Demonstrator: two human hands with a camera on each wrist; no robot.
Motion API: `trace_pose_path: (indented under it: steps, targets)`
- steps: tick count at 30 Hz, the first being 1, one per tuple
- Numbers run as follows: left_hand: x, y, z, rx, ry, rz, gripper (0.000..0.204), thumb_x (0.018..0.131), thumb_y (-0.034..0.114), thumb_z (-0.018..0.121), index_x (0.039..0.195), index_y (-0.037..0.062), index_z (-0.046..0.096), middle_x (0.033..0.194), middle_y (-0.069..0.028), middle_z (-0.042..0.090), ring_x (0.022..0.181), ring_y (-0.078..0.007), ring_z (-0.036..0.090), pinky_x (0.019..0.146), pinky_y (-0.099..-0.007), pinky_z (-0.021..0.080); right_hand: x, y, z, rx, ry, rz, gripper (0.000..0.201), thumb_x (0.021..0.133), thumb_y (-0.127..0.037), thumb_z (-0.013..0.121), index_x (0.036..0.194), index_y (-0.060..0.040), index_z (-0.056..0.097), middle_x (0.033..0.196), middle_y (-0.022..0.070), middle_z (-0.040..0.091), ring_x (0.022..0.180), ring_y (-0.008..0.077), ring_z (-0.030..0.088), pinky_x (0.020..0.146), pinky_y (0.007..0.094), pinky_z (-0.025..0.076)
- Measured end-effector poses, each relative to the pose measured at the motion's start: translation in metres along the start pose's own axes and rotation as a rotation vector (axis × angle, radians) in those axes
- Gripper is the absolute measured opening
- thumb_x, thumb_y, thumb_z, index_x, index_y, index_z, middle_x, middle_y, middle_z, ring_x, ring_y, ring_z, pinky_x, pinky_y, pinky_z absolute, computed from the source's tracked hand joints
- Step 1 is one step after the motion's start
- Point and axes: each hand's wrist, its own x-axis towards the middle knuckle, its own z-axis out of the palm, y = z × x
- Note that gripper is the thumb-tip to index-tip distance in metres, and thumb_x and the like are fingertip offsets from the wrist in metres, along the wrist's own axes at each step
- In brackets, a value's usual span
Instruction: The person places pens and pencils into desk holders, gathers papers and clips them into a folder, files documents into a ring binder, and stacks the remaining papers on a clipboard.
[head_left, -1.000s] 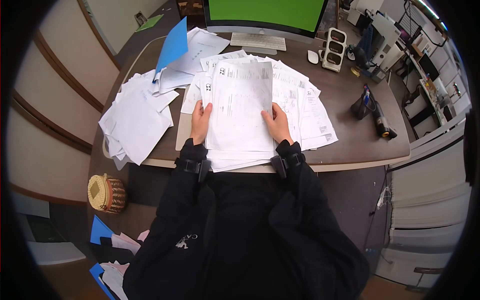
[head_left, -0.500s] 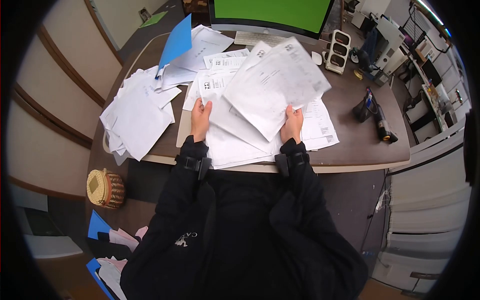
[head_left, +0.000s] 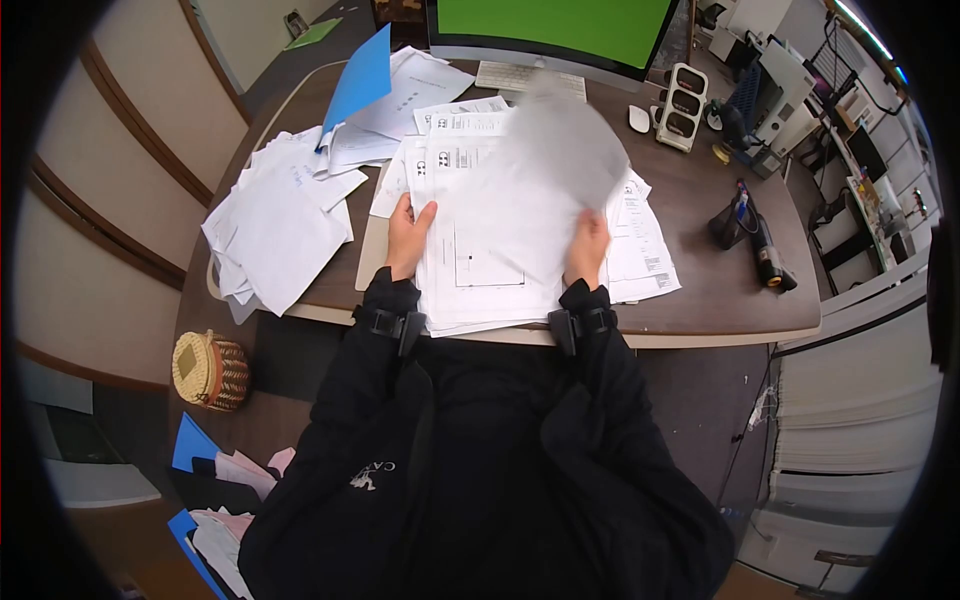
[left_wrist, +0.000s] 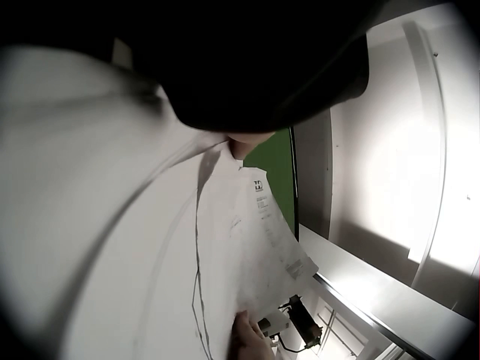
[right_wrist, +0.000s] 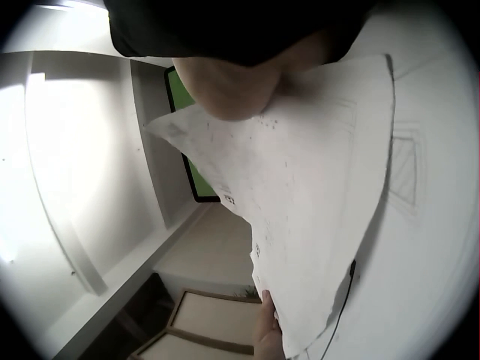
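Note:
In the head view my left hand (head_left: 408, 240) grips the left edge of a stack of printed paper sheets (head_left: 475, 225), thumb on top. The uppermost of these carries a thin-lined rectangular drawing. My right hand (head_left: 588, 250) pinches the lower right of a sheet (head_left: 570, 150), blurred by motion, lifted and slanting over the stack. In the right wrist view this raised sheet (right_wrist: 300, 187) stands tilted, with the left hand (right_wrist: 268, 330) at the far edge of the paper. The left wrist view shows the right hand (left_wrist: 251, 341) on the sheets' opposite side.
Loose papers (head_left: 285, 235) and a blue folder (head_left: 358, 85) lie at the left. Behind the sheets stand a monitor (head_left: 550, 30) and keyboard (head_left: 530, 78). At the right are a mouse (head_left: 638, 119), a white three-slot holder (head_left: 682, 108), a pen cup (head_left: 735, 220) and a black cylindrical device (head_left: 768, 260).
The sheets were upright together between both hands. The right hand has swung upper sheets to the right and tilted them, uncovering a page with a drawing. The left hand stays at the left edge.

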Motion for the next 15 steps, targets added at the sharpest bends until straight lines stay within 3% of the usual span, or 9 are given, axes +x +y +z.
trace_pose_path:
  steps: [2, 5, 7, 8, 10, 11, 12, 14, 15]
  targets:
    - [0.001, -0.001, -0.001, -0.016, 0.005, -0.019, 0.029, 0.094, 0.014, 0.057, 0.117, -0.0025, 0.051, 0.106, -0.0085, 0.063, 0.093, -0.0109, 0.06, 0.082, -0.0238, 0.046, 0.013, 0.006, -0.014, 0.29, 0.248, 0.294, 0.028, 0.101, -0.021, 0.044, 0.118, -0.0001, 0.051, 0.101, 0.0061, 0.06, 0.088, 0.016, 0.058, 0.081, 0.0294, 0.048]
    - [0.001, -0.003, -0.003, -0.019, 0.009, -0.001, 0.028, 0.094, 0.014, 0.055, 0.117, -0.0026, 0.05, 0.106, -0.0087, 0.063, 0.093, -0.0109, 0.06, 0.081, -0.0237, 0.046, 0.016, -0.014, -0.02, 0.464, 0.281, 0.4, 0.027, 0.102, -0.02, 0.042, 0.117, -0.0003, 0.05, 0.103, 0.009, 0.059, 0.091, 0.0201, 0.059, 0.084, 0.0323, 0.05]
    - [0.001, -0.003, -0.003, -0.031, 0.001, 0.001, 0.028, 0.095, 0.014, 0.055, 0.117, -0.0025, 0.05, 0.106, -0.0086, 0.063, 0.093, -0.0109, 0.06, 0.081, -0.0237, 0.046, 0.011, -0.032, -0.02, 0.688, 0.152, 0.575, 0.024, 0.101, -0.02, 0.043, 0.109, -0.0001, 0.052, 0.084, 0.0056, 0.056, 0.074, 0.0172, 0.056, 0.068, 0.0289, 0.048]
    - [0.001, -0.003, -0.002, -0.045, -0.009, 0.006, 0.028, 0.095, 0.014, 0.055, 0.117, -0.0024, 0.05, 0.106, -0.0085, 0.063, 0.093, -0.0109, 0.06, 0.081, -0.0236, 0.046, 0.012, -0.018, -0.029, 0.689, 0.154, 0.575, 0.024, 0.101, -0.02, 0.043, 0.109, -0.0001, 0.052, 0.084, 0.0056, 0.056, 0.074, 0.0172, 0.056, 0.068, 0.0289, 0.048]
    - [0.002, -0.005, -0.003, -0.035, -0.006, -0.002, 0.028, 0.095, 0.014, 0.055, 0.117, -0.0024, 0.05, 0.106, -0.0085, 0.063, 0.093, -0.0109, 0.06, 0.081, -0.0236, 0.046, 0.023, 0.03, -0.054, 1.036, -0.254, 0.45, 0.03, 0.102, -0.027, 0.039, 0.107, -0.0012, 0.054, 0.083, 0.0037, 0.059, 0.072, 0.0164, 0.057, 0.065, 0.0277, 0.048]
    - [0.002, -0.005, -0.004, -0.024, 0.0, -0.008, 0.028, 0.095, 0.014, 0.055, 0.117, -0.0023, 0.05, 0.106, -0.0086, 0.063, 0.093, -0.0109, 0.06, 0.081, -0.0235, 0.046, 0.024, 0.027, -0.051, 1.184, -0.509, 0.384, 0.031, 0.101, -0.03, 0.041, 0.103, -0.0027, 0.055, 0.065, 0.0004, 0.047, 0.056, 0.0128, 0.043, 0.054, 0.0265, 0.037]
    - [0.003, -0.006, -0.004, -0.024, 0.002, -0.006, 0.028, 0.095, 0.014, 0.055, 0.117, -0.0023, 0.05, 0.106, -0.0086, 0.063, 0.093, -0.0109, 0.06, 0.081, -0.0235, 0.046, 0.023, 0.024, -0.048, 1.185, -0.511, 0.385, 0.031, 0.101, -0.03, 0.041, 0.103, -0.0027, 0.055, 0.065, 0.0004, 0.047, 0.056, 0.0128, 0.043, 0.054, 0.0265, 0.037]
    - [0.003, -0.007, -0.005, -0.05, -0.006, -0.024, 0.028, 0.094, 0.014, 0.055, 0.116, -0.0024, 0.05, 0.106, -0.0085, 0.063, 0.092, -0.0107, 0.06, 0.081, -0.0234, 0.046, 0.015, 0.015, -0.042, 1.112, -0.377, 0.385, 0.024, 0.099, -0.023, 0.043, 0.101, -0.0003, 0.053, 0.06, -0.0003, 0.033, 0.05, 0.0112, 0.031, 0.049, 0.0254, 0.028]
    - [0.003, -0.008, -0.005, -0.05, -0.007, -0.024, 0.028, 0.094, 0.014, 0.055, 0.116, -0.0024, 0.05, 0.106, -0.0085, 0.063, 0.092, -0.0107, 0.06, 0.081, -0.0234, 0.046, 0.02, 0.032, -0.046, 1.152, -0.561, 0.354, 0.029, 0.099, -0.024, 0.041, 0.109, -0.0001, 0.053, 0.065, 0.0025, 0.046, 0.057, 0.0139, 0.044, 0.054, 0.0262, 0.037]
